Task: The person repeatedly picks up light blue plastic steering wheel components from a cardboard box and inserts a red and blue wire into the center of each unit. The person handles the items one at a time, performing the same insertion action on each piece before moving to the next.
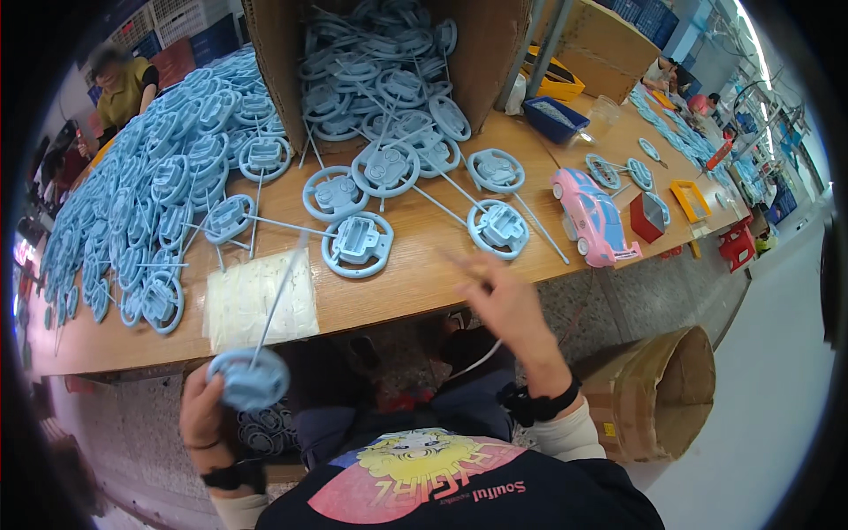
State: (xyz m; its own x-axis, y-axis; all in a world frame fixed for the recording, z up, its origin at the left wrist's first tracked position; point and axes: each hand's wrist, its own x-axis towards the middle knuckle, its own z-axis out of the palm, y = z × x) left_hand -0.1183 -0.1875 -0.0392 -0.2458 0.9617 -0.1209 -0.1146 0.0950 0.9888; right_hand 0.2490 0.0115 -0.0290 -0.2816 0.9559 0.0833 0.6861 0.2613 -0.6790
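Note:
My left hand grips the rim of a light-blue plastic toy steering wheel just below the table's front edge. A thin straight rod rises from this wheel over a flat stack of whitish plastic sheet. My right hand hovers over the front edge, its fingers pointing up and left; motion smears them, so whether they hold anything is unclear. Nearest to it on the table are a steering wheel with its hollow housing upward and, further left, a similar one.
A large heap of blue wheels covers the left side; a carton behind holds more. To the right are a pink toy car, a red box and a blue bin. A cardboard drum stands on the floor. Other people sit further off.

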